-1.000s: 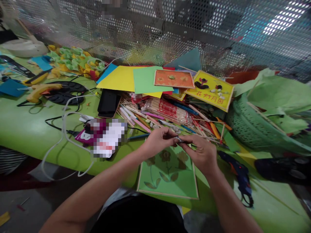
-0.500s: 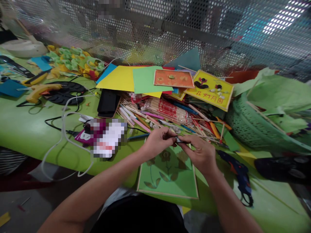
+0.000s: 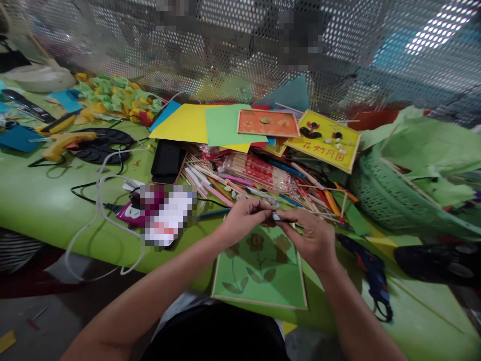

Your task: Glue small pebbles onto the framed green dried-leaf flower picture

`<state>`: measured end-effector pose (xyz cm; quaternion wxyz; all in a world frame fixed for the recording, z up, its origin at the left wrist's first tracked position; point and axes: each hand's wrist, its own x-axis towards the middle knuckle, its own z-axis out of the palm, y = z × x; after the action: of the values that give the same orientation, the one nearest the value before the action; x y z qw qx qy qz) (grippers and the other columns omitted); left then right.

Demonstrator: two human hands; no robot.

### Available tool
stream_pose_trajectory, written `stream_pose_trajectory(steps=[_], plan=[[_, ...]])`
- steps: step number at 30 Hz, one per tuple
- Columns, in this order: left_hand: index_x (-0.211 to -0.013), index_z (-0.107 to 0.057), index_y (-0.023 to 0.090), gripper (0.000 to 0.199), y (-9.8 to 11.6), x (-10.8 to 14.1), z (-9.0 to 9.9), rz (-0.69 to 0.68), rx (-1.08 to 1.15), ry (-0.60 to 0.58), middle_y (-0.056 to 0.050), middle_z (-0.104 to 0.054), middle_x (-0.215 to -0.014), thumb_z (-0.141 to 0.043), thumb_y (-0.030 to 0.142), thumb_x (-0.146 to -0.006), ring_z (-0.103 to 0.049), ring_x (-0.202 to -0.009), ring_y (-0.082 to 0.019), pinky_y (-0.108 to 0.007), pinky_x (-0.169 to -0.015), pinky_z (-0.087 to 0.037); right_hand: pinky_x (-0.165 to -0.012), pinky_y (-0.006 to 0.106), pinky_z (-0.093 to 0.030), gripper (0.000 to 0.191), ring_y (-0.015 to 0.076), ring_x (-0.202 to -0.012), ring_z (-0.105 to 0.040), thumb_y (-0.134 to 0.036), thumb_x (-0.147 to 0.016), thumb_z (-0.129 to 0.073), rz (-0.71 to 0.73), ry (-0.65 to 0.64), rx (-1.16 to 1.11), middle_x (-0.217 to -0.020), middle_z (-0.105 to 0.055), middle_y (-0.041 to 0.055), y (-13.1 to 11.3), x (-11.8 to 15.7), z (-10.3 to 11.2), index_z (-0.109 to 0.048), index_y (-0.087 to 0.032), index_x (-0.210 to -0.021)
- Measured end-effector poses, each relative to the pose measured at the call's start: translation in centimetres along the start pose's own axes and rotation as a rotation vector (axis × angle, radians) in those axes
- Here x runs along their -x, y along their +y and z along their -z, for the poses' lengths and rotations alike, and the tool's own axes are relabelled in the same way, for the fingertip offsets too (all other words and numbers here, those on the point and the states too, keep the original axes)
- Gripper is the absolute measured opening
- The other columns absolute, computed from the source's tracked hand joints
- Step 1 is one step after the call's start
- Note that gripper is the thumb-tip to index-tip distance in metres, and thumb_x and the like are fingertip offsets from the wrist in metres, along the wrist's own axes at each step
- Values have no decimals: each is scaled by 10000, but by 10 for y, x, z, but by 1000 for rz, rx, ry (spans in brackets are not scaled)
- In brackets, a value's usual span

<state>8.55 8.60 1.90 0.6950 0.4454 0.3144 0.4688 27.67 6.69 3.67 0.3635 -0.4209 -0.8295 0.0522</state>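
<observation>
A small dark grey piece (image 3: 277, 216), too small to make out, is pinched between both hands. My left hand (image 3: 248, 218) closes on its left side with thumb and fingers. From the right, my right hand (image 3: 310, 233) grips it between thumb and forefinger. Below the hands lies a green picture (image 3: 259, 281) with brown flowers, dark stems and leaves, edged by thin wooden sticks; the hands hide part of its top. Beyond them is a heap of sticks and pens (image 3: 214, 183) with a wrapped stick bundle (image 3: 257, 170).
A blue glue gun (image 3: 370, 265) lies right of the picture, a green basket (image 3: 391, 195) behind it. Leftward are a phone (image 3: 171, 215), a purple power strip (image 3: 131, 213), white cable and a yellow glue gun (image 3: 56, 146). Coloured sheets (image 3: 184, 123) lie at the back.
The hands stay nearly in place, still pinching the small piece, which shows slightly more between the fingers. The view has shifted very slightly.
</observation>
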Motion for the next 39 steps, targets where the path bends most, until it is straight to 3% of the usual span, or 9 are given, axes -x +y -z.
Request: stream_pose_trajectory(steps=[5,17,30,39], plan=[[-812,-658,105,349,-3,-1,0,29,36,21,-28,-699,-674,-850,354,-661,-671,-618,-131,-255,-652,-534,-737,311,-582,161,191,-823,-738,-190,-896,-661,26,-8,25,-924,-771,20,1,3,-1,-686,-260,-1039],[-788,-664,107,180,0,0,-1,32,51,42,-19,-699,-662,-770,196,-673,-670,-609,-128,-249,-646,-537,-746,293,-568,168,183,-837,-733,-164,-891,-670,45,0,27,-923,-768,21,0,3,-4,-678,-247,-1038],[-801,-669,101,331,-1,-2,-2,51,64,44,-23,-697,-666,-847,337,-652,-664,-602,-127,-259,-659,-541,-748,302,-581,164,188,-840,-739,-178,-904,-643,42,-2,30,-929,-772,27,-1,2,-1,-693,-252,-1040],[-780,-669,107,250,-2,-2,-2,48,77,55,-9,-689,-643,-821,261,-654,-659,-582,-119,-250,-647,-543,-747,317,-578,173,193,-835,-739,-185,-906,-636,16,-18,5,-922,-774,29,-1,3,-3,-706,-262,-1044]])
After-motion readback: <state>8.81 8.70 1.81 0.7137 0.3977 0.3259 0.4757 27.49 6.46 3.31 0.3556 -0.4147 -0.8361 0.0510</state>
